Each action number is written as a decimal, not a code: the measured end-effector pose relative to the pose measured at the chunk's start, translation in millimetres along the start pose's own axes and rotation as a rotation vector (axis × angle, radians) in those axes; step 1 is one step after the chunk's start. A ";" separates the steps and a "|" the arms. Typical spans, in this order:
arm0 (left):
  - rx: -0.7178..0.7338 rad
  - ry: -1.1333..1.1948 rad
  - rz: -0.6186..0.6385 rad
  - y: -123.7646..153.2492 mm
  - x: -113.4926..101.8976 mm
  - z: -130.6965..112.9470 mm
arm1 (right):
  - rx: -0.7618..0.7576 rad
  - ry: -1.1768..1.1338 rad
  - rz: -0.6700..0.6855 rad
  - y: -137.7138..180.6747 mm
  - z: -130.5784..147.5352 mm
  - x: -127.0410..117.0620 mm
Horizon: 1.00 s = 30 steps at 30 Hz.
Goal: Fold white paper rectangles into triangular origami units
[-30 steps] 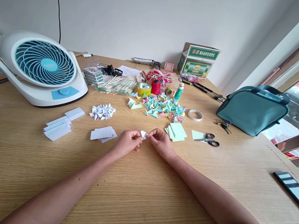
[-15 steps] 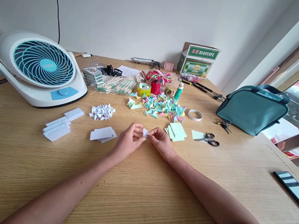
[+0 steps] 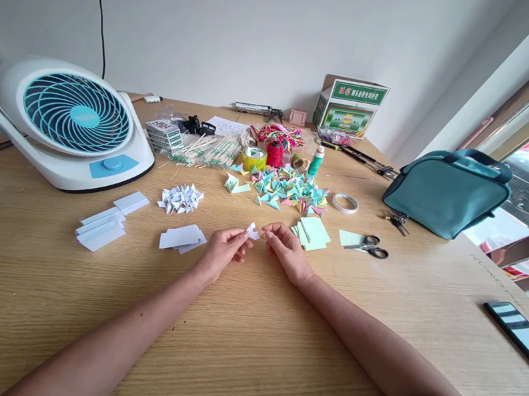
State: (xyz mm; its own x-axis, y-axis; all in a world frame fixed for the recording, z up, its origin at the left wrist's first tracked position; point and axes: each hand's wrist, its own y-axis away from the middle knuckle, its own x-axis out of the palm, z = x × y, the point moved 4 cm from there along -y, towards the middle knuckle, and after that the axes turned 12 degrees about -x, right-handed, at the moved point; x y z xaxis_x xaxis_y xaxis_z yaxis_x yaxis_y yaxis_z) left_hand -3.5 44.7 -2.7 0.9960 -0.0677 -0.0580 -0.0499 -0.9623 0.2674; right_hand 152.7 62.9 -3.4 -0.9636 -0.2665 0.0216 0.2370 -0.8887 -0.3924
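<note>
A small folded piece of white paper [image 3: 251,230] is pinched between the thumb and fingers of my left hand [image 3: 224,251]. Just to its right is my right hand [image 3: 287,250], fingers curved and a little apart from the paper, with nothing visible in them. Left of my hands lie some white paper slips [image 3: 181,237] and a heap of folded white paper pieces [image 3: 181,198]. A stack of pale green paper [image 3: 312,233] lies just beyond my right hand. Behind it spreads a pile of coloured folded paper pieces [image 3: 291,190].
Scissors [image 3: 369,244] rest on green paper at the right, near a roll of white tape [image 3: 345,203]. A fan [image 3: 73,125] stands at the left, with more white slips [image 3: 105,225] before it. A teal bag [image 3: 448,193] and a phone [image 3: 521,342] are at the right.
My right hand has let go of the folded white paper and its fingers have parted from it. My left hand has turned and lowered slightly, still pinching the paper.
</note>
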 end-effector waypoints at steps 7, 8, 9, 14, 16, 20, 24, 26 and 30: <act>-0.062 0.017 0.095 2.2 10.6 5.0 | -0.099 0.089 0.012 1.4 -10.9 2.9; -0.035 -0.029 0.068 1.9 9.7 4.8 | -0.100 0.122 -0.002 1.4 -10.7 1.8; 0.001 -0.073 0.029 1.4 7.8 4.1 | -0.096 0.151 -0.005 1.3 -10.3 1.1; 0.108 -0.161 -0.071 -2.3 0.1 0.7 | -0.091 0.237 0.035 0.9 -5.6 0.5; 0.057 -0.083 -0.039 -3.8 -0.1 2.8 | -0.062 0.211 0.030 0.2 -5.1 -0.6; -0.035 0.102 -0.007 -4.2 0.0 5.8 | -0.009 0.119 0.041 -0.8 -5.5 -0.9; -0.057 0.145 0.034 -4.0 1.7 6.1 | -0.001 0.127 0.060 -0.5 -6.4 -0.7; -0.062 0.127 0.056 -4.4 2.9 7.0 | 0.005 0.144 0.058 -0.3 -7.2 -1.3; -0.033 0.067 0.039 -5.2 3.3 8.6 | 0.002 0.172 0.051 -0.5 -8.2 -2.2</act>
State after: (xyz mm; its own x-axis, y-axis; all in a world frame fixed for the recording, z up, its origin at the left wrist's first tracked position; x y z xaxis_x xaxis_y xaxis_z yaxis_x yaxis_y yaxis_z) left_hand -0.6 47.1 -12.5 0.9962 -0.0859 0.0168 -0.0870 -0.9499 0.3003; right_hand 153.7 67.0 -10.8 -0.9573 -0.2435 -0.1559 0.2860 -0.8764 -0.3874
